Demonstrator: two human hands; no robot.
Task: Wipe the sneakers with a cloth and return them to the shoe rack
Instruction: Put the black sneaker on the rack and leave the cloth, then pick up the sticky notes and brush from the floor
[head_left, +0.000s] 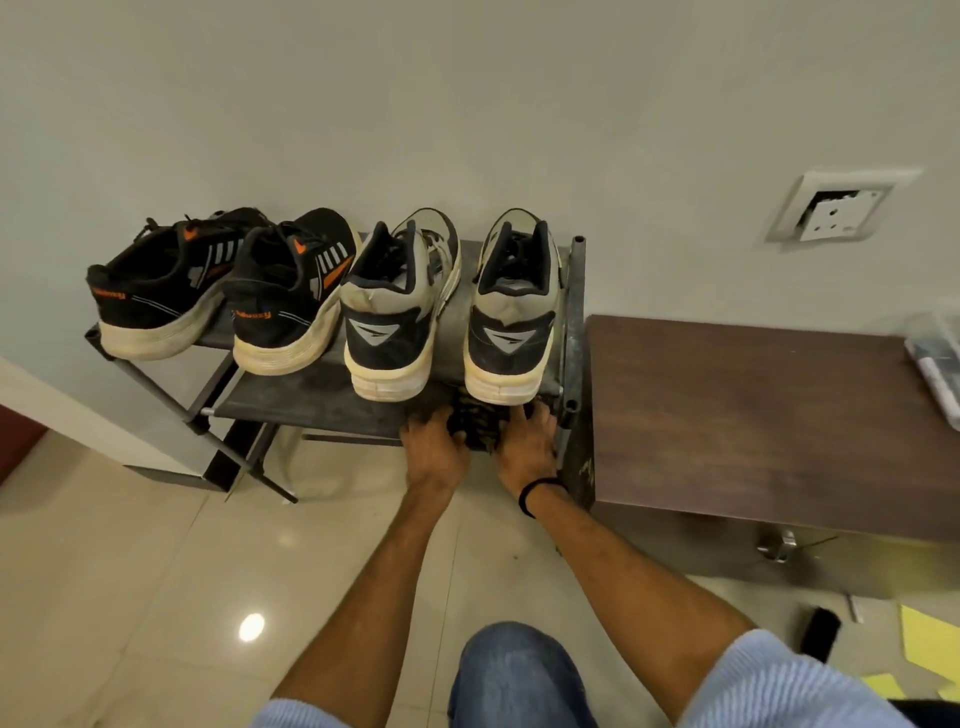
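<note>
Dark metal shoe rack (322, 400): head view; stands against the wall at mid-frame, with four sneakers on its top shelf, heels toward the camera.
Black-and-orange pair (280, 296): at 10 o'clock from centre, side by side and touching.
Grey-and-navy pair (511, 312): at 1 o'clock, upright, a gap of bare shelf between the two shoes.
Mottled bundle (475, 428): dark, on the lower shelf just under the right grey heel; cannot tell whether it is the cloth or another shoe.
Left hand (434, 449): at the bundle's 9 o'clock side, fingers (431, 418) slightly spread and curled onto it.
Right hand (527, 441): at its 3 o'clock side, fingers bent round it, tips partly hidden under the shelf; black band (530, 493) on the wrist.
Wooden cabinet (753, 415): brown, touching the rack at 3 o'clock.
Wall socket (841, 208): at 2 o'clock.
Floor (156, 571): glossy pale tiles.
</note>
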